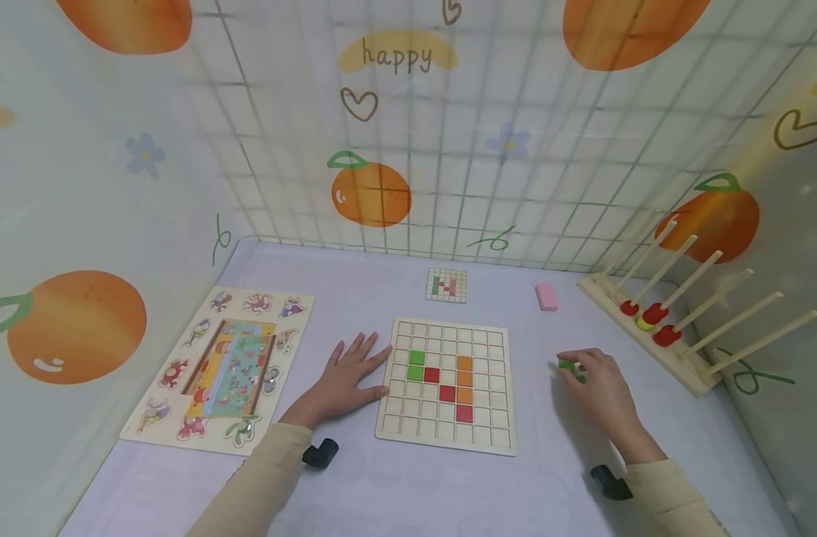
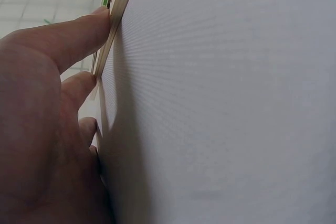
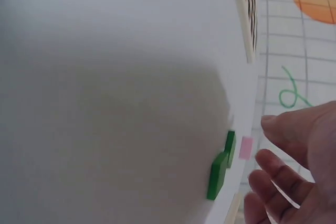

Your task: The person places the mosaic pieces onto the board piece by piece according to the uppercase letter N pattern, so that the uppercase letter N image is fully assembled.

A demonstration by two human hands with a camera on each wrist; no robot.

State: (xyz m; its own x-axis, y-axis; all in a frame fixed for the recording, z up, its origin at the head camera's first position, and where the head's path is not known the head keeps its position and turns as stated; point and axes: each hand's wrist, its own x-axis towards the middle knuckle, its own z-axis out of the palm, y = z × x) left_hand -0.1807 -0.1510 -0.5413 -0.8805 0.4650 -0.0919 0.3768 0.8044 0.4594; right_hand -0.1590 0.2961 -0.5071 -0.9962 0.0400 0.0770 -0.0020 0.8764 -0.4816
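Observation:
A square wooden grid board [image 1: 426,430] lies on the table, with green, red and orange square tiles set in some of its cells. My left hand [image 1: 350,379] is spread flat beside it; the thumb and index finger touch the board's left edge, also visible in the left wrist view. To the right of the board, my right hand [image 1: 599,384] hovers with bent fingers over green tiles [image 1: 569,366]. In the right wrist view two green tiles [image 3: 217,176] lie on the table, and a gap separates them from the thumb and fingers.
A small pattern card [image 1: 447,286] lies behind the board, with a pink block [image 1: 546,297] to its right. At the far right stands a wooden peg rack [image 1: 639,328] with upright rods and a few red and yellow beads. On the left lies a sea-animal puzzle board [image 1: 154,388].

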